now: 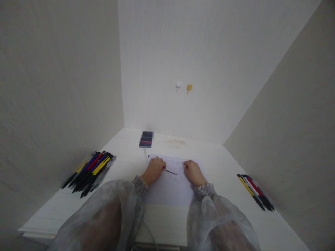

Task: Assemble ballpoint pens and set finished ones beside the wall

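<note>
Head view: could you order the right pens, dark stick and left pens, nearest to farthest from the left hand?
1. Dark stick, held in the left hand.
2. Left pens, piled near the left wall.
3. Right pens, by the right wall.

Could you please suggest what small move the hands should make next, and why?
Perhaps bring the right hand leftward to the free end of the thin dark stick, since the left hand holds its other end and the stick points rightward.

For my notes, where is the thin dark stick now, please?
In the head view, the thin dark stick juts rightward from the left hand, over the white sheet.
</note>
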`<state>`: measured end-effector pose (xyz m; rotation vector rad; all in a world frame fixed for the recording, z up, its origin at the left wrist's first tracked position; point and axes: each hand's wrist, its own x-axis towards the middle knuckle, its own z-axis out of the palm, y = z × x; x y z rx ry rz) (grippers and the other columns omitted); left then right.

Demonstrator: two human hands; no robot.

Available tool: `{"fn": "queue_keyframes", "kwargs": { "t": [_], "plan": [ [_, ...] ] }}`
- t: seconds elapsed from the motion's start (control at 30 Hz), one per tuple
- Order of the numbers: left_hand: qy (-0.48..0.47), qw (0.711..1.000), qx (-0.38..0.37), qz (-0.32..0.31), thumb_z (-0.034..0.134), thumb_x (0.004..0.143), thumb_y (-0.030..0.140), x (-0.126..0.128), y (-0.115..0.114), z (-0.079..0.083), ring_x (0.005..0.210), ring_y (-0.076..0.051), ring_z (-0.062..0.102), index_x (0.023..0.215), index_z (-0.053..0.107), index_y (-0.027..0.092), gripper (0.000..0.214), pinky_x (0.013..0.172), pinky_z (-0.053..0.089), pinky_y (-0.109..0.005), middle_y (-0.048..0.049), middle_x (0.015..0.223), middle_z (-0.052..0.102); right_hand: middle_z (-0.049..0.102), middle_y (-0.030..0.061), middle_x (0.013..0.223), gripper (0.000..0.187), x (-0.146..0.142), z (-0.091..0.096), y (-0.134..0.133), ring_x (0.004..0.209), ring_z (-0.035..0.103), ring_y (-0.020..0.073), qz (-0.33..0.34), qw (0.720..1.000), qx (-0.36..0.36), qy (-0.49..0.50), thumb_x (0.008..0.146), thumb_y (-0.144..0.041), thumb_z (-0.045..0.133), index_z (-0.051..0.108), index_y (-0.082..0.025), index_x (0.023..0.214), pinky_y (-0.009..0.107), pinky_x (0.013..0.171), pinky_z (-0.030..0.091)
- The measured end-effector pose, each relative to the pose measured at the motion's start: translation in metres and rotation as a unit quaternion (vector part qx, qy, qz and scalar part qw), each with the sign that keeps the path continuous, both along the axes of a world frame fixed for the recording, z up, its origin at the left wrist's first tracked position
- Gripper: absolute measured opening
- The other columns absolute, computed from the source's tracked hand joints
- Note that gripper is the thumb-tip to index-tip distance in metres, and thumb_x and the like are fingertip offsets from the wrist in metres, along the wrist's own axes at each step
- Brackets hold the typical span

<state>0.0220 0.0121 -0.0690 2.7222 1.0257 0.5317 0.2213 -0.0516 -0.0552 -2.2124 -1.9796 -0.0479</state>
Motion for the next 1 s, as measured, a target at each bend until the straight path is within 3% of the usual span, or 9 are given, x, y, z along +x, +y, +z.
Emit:
{"fn": "queue_keyframes", "kwargs": {
  "t": [0.17, 0.27, 0.47, 0.6, 0.73, 1.0],
  "plan": [
    [0.009, 0.999, 0.011, -0.038, 0.048, 0.076, 0.016, 0.001, -0.001, 0.0, 0.083, -0.017, 0.043, 0.073, 0.058, 0.019, 0.012, 0.071, 0.027, -0.031, -0.0026, 0.078, 0.056, 0.062, 0.0082, 0.087, 0.026, -0.006, 0.008, -0.013, 0.082, 0.055, 0.0147, 0.006, 1.0, -0.018, 0.024, 0.072, -0.008, 0.041, 0.062, -0.014, 0.086, 0.021, 0.072, 0.034],
    [0.011, 0.998, 0.013, -0.061, 0.047, 0.077, 0.016, 0.001, -0.001, 0.0, 0.083, -0.016, 0.042, 0.072, 0.058, 0.019, 0.013, 0.071, 0.027, -0.03, -0.0023, 0.078, 0.055, 0.062, 0.0073, 0.081, 0.022, -0.011, 0.014, -0.017, 0.077, 0.054, 0.0147, 0.02, 0.999, 0.007, 0.038, 0.076, -0.014, 0.041, 0.063, -0.014, 0.08, 0.022, 0.069, 0.034],
    [0.012, 0.997, 0.012, -0.081, 0.048, 0.077, 0.017, 0.002, -0.002, 0.002, 0.083, -0.016, 0.041, 0.073, 0.058, 0.02, 0.011, 0.072, 0.026, -0.03, -0.0014, 0.078, 0.054, 0.061, 0.0029, 0.073, 0.018, -0.041, 0.012, -0.019, 0.067, 0.052, 0.0121, 0.125, 0.984, -0.006, 0.13, 0.076, -0.028, 0.047, 0.06, -0.015, 0.072, 0.021, 0.06, 0.034],
    [0.013, 0.997, 0.016, -0.081, 0.048, 0.077, 0.018, 0.001, -0.001, 0.002, 0.083, -0.016, 0.041, 0.073, 0.058, 0.02, 0.011, 0.072, 0.025, -0.03, -0.0013, 0.079, 0.054, 0.061, 0.0036, 0.073, 0.011, -0.055, 0.009, -0.023, 0.068, 0.054, 0.0131, 0.108, 0.99, -0.033, 0.079, 0.071, -0.019, 0.049, 0.059, -0.015, 0.073, 0.022, 0.06, 0.034],
    [0.027, 0.996, 0.004, -0.084, 0.048, 0.077, 0.019, 0.002, 0.0, 0.002, 0.084, -0.016, 0.041, 0.074, 0.059, 0.021, 0.011, 0.072, 0.024, -0.031, -0.0011, 0.081, 0.056, 0.063, 0.006, 0.074, 0.013, -0.053, 0.012, -0.028, 0.07, 0.056, 0.0163, 0.082, 0.992, -0.096, 0.023, 0.069, -0.021, 0.05, 0.06, -0.016, 0.075, 0.024, 0.058, 0.034],
    [0.002, 0.995, -0.001, -0.098, 0.048, 0.077, 0.017, 0.002, 0.005, -0.005, 0.081, -0.014, 0.042, 0.072, 0.058, 0.02, 0.011, 0.072, 0.021, -0.032, 0.0011, 0.078, 0.057, 0.063, 0.0108, 0.079, 0.021, -0.061, 0.02, -0.033, 0.071, 0.058, 0.0205, 0.073, 0.989, -0.121, -0.043, 0.067, -0.026, 0.05, 0.062, -0.014, 0.079, 0.026, 0.056, 0.036]
  ]
}}
